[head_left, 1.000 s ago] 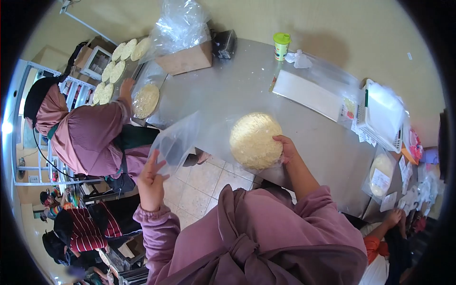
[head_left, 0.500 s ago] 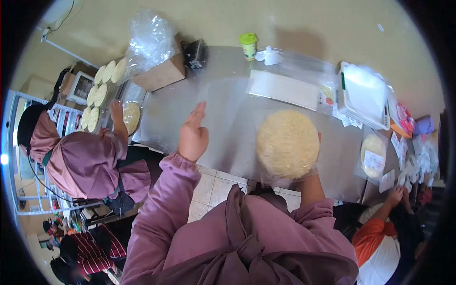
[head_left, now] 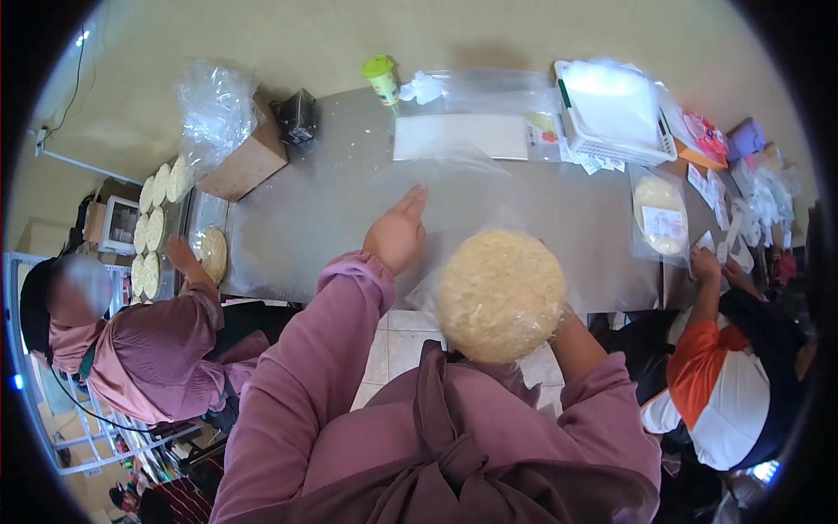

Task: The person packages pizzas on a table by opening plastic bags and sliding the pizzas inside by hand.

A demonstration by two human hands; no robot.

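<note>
A round, pale pizza base point(head_left: 500, 295) in thin clear plastic is held up in front of my body. My right hand point(head_left: 564, 325) grips it from behind and below at its right side; most of the fingers are hidden by the base. My left hand point(head_left: 397, 234) is over the steel table with its fingers stretched out, left of the base. Clear plastic film point(head_left: 445, 168) spreads just beyond my left fingertips; whether they touch it I cannot tell.
On the steel table point(head_left: 305, 210) are a white slab point(head_left: 461, 137), a green-lidded cup point(head_left: 381, 80), a cardboard box point(head_left: 244, 157), a white basket point(head_left: 621, 140) and a labelled bagged base point(head_left: 661, 216). Co-workers stand left point(head_left: 144, 349) and right point(head_left: 724, 367); several bases point(head_left: 150, 229) lie at left.
The pizza base has come down and nearer my body. My left hand has moved right, closer to it, and clear film now shows beyond that hand. My view has shifted right.
</note>
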